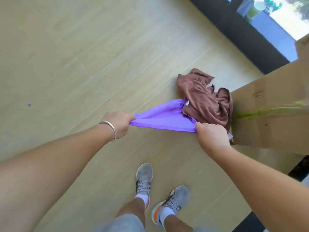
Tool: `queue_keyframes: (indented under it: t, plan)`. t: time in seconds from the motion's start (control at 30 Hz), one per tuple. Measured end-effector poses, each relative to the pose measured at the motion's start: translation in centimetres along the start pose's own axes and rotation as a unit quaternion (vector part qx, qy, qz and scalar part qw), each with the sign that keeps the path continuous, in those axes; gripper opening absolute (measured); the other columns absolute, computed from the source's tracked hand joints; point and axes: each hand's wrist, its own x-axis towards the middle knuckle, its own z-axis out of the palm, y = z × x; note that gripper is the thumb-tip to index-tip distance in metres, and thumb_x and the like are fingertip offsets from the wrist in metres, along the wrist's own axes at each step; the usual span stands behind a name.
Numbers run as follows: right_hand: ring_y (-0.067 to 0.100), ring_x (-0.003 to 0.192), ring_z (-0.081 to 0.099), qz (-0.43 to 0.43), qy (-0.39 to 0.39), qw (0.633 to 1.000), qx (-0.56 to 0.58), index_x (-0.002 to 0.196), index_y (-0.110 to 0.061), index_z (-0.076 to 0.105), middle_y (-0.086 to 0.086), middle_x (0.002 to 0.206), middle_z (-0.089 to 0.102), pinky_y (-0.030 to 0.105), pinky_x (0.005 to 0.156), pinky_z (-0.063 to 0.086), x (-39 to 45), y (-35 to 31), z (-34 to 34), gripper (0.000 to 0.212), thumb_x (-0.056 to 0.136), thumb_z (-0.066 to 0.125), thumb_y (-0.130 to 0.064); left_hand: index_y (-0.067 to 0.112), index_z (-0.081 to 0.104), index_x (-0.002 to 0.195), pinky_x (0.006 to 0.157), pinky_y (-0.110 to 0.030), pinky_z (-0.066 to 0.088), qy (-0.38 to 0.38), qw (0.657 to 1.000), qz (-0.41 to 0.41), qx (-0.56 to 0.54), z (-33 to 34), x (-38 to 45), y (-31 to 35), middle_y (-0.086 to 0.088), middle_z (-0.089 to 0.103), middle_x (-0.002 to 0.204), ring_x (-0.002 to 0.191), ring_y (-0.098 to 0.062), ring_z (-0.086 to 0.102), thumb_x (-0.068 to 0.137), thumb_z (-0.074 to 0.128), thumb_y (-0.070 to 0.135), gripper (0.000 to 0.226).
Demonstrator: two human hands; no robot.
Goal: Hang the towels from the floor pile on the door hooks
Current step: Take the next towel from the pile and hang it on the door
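The task looks to be at an early stage: the person has one purple towel [163, 117] in hand, while a brown towel [204, 99] lies crumpled on the floor [83, 56] at about 2 o'clock from the feet, and no door or hooks appear in view, so nothing can be counted as hung. The left hand [119, 123] has its grip closed on one end of the purple towel's near edge, and the right hand [213, 135] has its grip closed on the other end, the cloth stretched taut between them. The far end of the purple towel touches the brown one near a small white tag; whether it is caught beneath cannot be told. A cardboard box [270, 111] stands at 3 o'clock, touching the brown towel and close beside the right hand, so room is tight on that side. A dark window frame [242, 29] bounds the floor at 1 o'clock. From 9 to 12 o'clock the floor lies bare and open, which seems the easier way to lift and turn.
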Motion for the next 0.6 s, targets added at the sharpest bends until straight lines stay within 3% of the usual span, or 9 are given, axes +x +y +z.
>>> queue_keyframes:
  t: [0.1, 0.2, 0.4, 0.6]
  plan:
    - [0.029, 0.079, 0.065, -0.044, 0.049, 0.998, 0.001, 0.086, -0.02, 0.053, 0.003, 0.084, 0.066, 0.031, 0.056, 0.026, 2.6, -1.9, -6.3, 0.007, 0.085, 0.05, -0.013, 0.038, 0.06, 0.119, 0.065, -0.029, 0.037, 0.037, 0.996, -0.058, -0.059, -4.0, -2.5, -3.9, 0.002, 0.067, 0.097, 0.087, -0.026, 0.06, 0.088, 0.04, 0.011, 0.046]
    - [0.029, 0.084, 0.065, -0.077, 0.096, 0.992, -0.008, 0.089, -0.019, 0.06, 0.005, 0.088, 0.067, 0.031, 0.057, 0.029, 5.9, -4.6, -12.5, 0.009, 0.082, 0.055, -0.016, 0.037, 0.064, 0.115, 0.064, -0.028, 0.036, 0.074, 0.988, -0.105, -0.086, -7.6, -4.7, -8.7, 0.004, 0.067, 0.095, 0.083, -0.026, 0.058, 0.085, 0.041, 0.009, 0.047]
    - [0.034, 0.091, 0.06, -0.096, 0.152, 0.982, 0.056, 0.087, -0.015, 0.061, 0.01, 0.092, 0.061, 0.033, 0.071, 0.044, 11.8, -11.7, -24.5, 0.024, 0.073, 0.047, -0.002, 0.031, 0.067, 0.103, 0.065, -0.03, 0.039, 0.159, 0.959, -0.197, -0.126, -14.4, -8.4, -18.8, 0.001, 0.068, 0.094, 0.083, -0.028, 0.057, 0.076, 0.042, 0.005, 0.045]
    - [0.033, 0.093, 0.058, -0.121, 0.193, 0.972, 0.053, 0.096, -0.019, 0.065, 0.006, 0.097, 0.061, 0.028, 0.067, 0.035, 14.3, -18.4, -31.9, 0.035, 0.073, 0.045, -0.002, 0.031, 0.067, 0.099, 0.07, -0.033, 0.047, 0.258, 0.916, -0.269, -0.146, -17.7, -13.3, -26.3, 0.001, 0.068, 0.093, 0.082, -0.03, 0.06, 0.071, 0.04, 0.005, 0.046]
